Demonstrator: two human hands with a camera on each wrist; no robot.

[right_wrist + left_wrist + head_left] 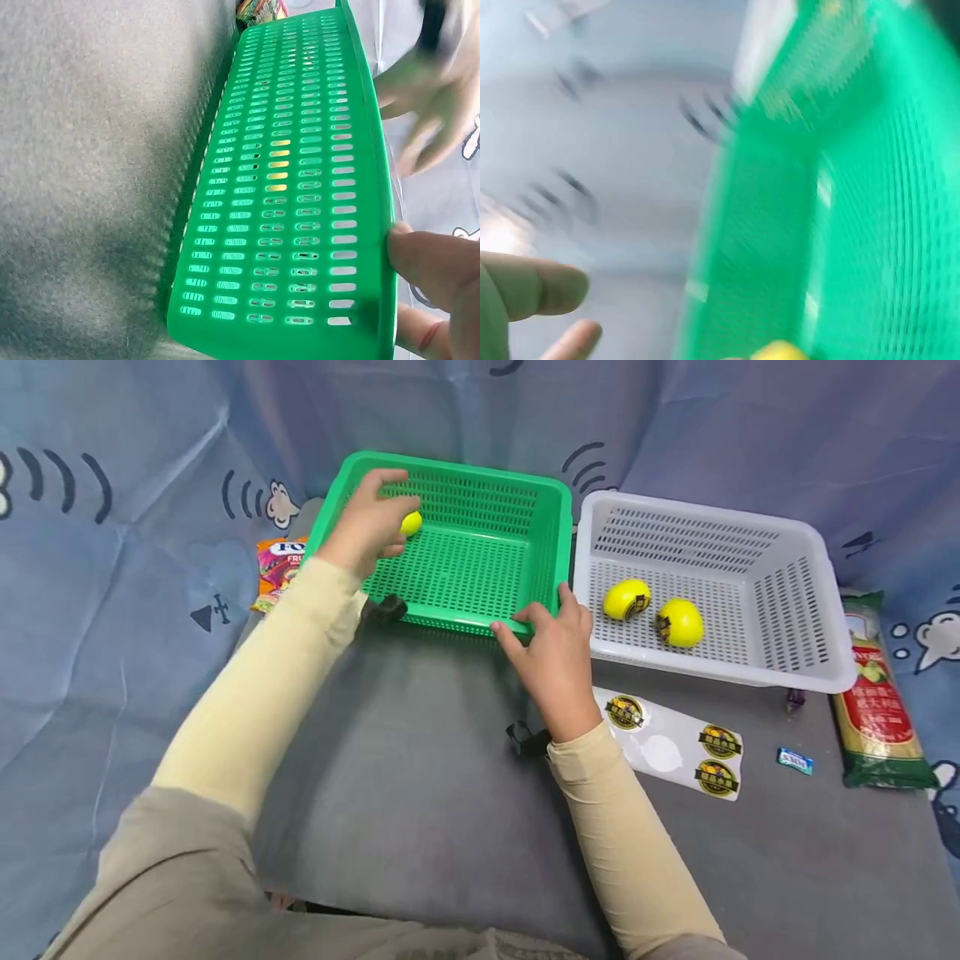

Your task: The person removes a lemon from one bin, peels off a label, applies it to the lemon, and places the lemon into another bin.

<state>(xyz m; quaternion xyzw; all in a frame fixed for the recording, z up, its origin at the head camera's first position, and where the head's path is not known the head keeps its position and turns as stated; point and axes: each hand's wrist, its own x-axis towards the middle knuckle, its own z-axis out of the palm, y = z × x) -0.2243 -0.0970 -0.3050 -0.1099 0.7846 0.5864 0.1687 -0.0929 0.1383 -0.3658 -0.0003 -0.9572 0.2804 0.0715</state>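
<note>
The grey cloth-covered table (420, 793) carries everything, and a wrinkled blue sheet with cartoon prints (112, 635) lies around and behind it. On the table stand two perforated plastic baskets side by side: the green rectangular basket (480, 493) on the left and the white rectangular basket (810, 560) on the right, almost touching.

The right hand (551, 652) grips the near rim of the green basket close to its right corner; in the right wrist view the thumb lies on the rim and the fingers (424, 334) curl under it. The left hand (367, 522) is inside the green basket near its far left corner, with curled fingers at a small yellow lemon-like fruit (411, 522). I cannot tell if the fingers really hold this fruit or only touch it.

Two other yellow fruits (654, 612) lie in the white basket, each with a dark round sticker. In front of this basket lies a white sticker sheet (675, 745) with three dark stickers left and one empty round place. So I judge that two fruits are labelled and put aside, one fruit is left in the green basket, and I see no sticker on it.

At the right edge lies a long green and red food packet (877, 693), near it a small blue wrapped candy (795, 761). A colourful snack bag (277, 568) is half hidden behind the left sleeve. The left wrist view is strongly blurred: only green mesh, a yellow spot and two fingertips are seen.
</note>
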